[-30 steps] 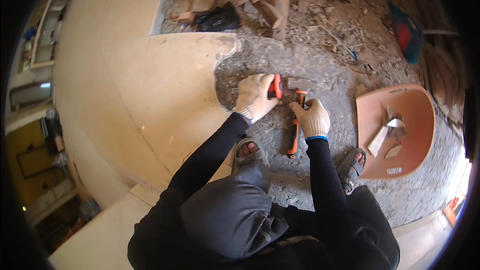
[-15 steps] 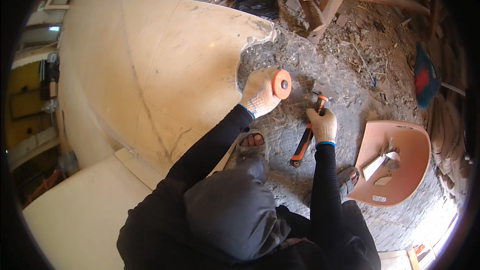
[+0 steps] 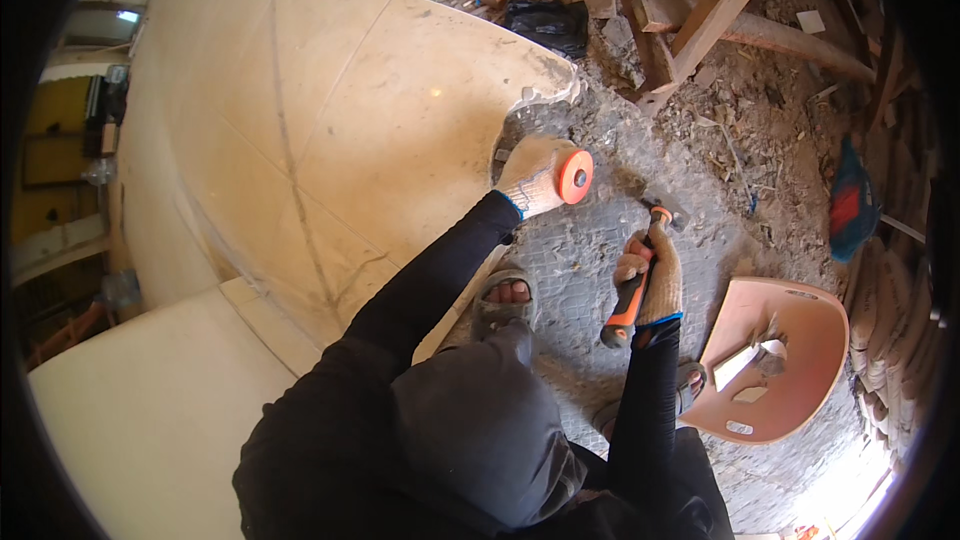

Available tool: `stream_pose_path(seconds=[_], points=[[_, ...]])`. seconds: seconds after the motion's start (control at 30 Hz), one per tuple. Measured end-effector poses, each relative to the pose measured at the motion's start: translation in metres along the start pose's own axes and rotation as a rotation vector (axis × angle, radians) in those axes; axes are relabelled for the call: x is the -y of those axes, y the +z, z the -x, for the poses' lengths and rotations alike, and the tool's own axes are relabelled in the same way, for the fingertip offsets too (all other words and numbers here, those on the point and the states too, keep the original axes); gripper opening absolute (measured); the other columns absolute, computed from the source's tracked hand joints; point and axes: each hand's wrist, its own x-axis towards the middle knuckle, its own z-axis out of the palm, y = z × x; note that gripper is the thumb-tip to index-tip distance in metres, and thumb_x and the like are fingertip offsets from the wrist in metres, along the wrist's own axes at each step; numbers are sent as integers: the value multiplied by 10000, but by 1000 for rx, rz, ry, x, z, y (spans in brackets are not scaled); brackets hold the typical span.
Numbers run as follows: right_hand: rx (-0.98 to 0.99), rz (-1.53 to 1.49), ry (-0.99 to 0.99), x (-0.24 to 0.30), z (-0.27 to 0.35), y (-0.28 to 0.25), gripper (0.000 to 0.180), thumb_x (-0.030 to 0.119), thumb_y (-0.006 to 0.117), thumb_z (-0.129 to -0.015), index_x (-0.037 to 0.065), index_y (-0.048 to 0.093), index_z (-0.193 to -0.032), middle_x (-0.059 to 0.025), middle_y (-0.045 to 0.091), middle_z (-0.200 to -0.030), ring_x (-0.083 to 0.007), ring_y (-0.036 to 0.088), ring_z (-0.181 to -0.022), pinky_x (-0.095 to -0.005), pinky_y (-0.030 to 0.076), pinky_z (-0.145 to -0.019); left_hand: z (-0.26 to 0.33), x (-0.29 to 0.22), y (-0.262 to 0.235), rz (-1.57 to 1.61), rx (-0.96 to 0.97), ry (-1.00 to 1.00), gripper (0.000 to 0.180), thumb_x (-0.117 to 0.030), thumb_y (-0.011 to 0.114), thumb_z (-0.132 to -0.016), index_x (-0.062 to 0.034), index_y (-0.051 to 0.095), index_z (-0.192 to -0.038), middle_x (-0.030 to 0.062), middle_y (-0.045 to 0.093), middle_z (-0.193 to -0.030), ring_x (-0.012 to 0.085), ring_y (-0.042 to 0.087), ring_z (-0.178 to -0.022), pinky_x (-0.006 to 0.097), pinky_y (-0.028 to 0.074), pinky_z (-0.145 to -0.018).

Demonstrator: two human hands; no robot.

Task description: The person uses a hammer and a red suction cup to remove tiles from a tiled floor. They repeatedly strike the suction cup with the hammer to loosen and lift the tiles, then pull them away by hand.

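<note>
My gloved left hand (image 3: 533, 178) is closed around a chisel with a round orange guard (image 3: 576, 177). The metal striking end sits in the middle of the guard; the blade is hidden below. Beside it, the broken edge of the beige tile floor (image 3: 440, 105) meets rough grey mortar (image 3: 565, 240). To the right, my gloved right hand (image 3: 664, 280) grips a hammer (image 3: 626, 306) by its orange and black handle. Its dark head points away from me, above the bare mortar, and the handle's butt end tilts toward me.
A pinkish plastic scoop-like tub (image 3: 805, 380) with tile shards lies at the right. Wooden beams (image 3: 720, 15), rubble (image 3: 720, 150) and a black plastic bag (image 3: 548, 25) are at the far side. Stacked sacks (image 3: 885, 330) line the right. My sandalled foot (image 3: 505, 300) stands near the tile edge.
My right hand has turned over with the hammer, so its curled fingers now show and the handle sits higher in the grip. The left hand keeps the chisel nearly in place; the view has shifted slightly.
</note>
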Motion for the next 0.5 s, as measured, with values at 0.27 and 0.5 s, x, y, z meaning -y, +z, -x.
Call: stream_pose_path(seconds=[0.27,0.5], points=[[-246,531,-600,3,33,40,285,384,633,-1092,122,546,-1021,7,514,-697,-98,465,-499,-320,473,-475,-7,-5,11,-69,-76,-45,120,-182,760,-806,-107,713,-888,157,733,-922,394,709,-899,511,557,-771],[-268,677,-450,-67,17,56,263,305,688,-1056,56,614,-1012,-33,601,-726,-105,556,-556,-303,445,-469,-8,-1,10,98,56,-154,249,-202,799,-837,-83,723,-1041,169,740,-1028,402,697,-1012,507,555,-861]])
